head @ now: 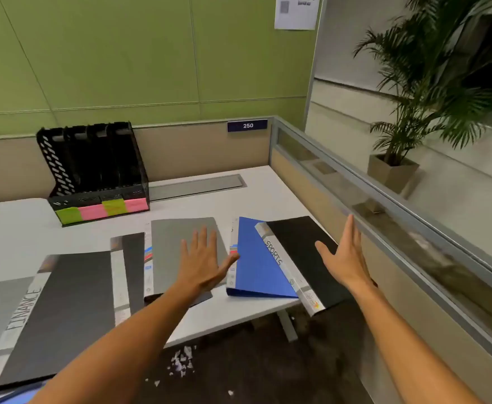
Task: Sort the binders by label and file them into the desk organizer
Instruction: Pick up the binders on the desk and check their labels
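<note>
Binders lie flat across the near white worktop (239, 199): one blue plastic binder (256, 263), one black binder marked SPORTS (300, 252) overlapping it at right, one grey binder (174, 246) in the middle, one narrow black binder (132, 266), and one large black binder marked FINANCE (64, 310) at left. One black mesh desk organizer (93, 167), with four coloured sticky labels, stands far left. Two hands hover, fingers spread, holding nothing: left hand (202, 263) over the grey binder, right hand (345, 255) over SPORTS.
</note>
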Motion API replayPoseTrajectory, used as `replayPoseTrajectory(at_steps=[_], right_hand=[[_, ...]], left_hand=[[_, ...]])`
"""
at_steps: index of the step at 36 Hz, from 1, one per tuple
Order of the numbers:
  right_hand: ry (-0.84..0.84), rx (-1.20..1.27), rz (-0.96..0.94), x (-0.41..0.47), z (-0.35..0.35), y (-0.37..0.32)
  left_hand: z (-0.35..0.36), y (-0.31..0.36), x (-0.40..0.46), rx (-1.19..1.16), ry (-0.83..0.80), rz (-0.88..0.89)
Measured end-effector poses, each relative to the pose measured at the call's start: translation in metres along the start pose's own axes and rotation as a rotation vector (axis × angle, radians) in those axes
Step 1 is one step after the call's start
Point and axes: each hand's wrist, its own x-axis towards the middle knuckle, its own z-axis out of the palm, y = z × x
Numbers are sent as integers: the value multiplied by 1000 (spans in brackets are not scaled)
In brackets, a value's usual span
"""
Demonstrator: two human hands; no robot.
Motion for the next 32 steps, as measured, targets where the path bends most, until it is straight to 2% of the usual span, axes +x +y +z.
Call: replayPoseTrajectory(at_steps=[11, 17, 24, 32], right_hand=[[-98, -11, 194, -5, 30, 47], [-144, -44, 365, 4, 52, 80], [-11, 63, 753, 11, 77, 106], [181, 450, 1128, 15, 99, 123]], left_hand=[[69, 56, 20, -204, -180, 24], [112, 81, 38, -350, -294, -47], [147, 101, 51, -410, -411, -52], [165, 116, 64, -614, -444, -90]])
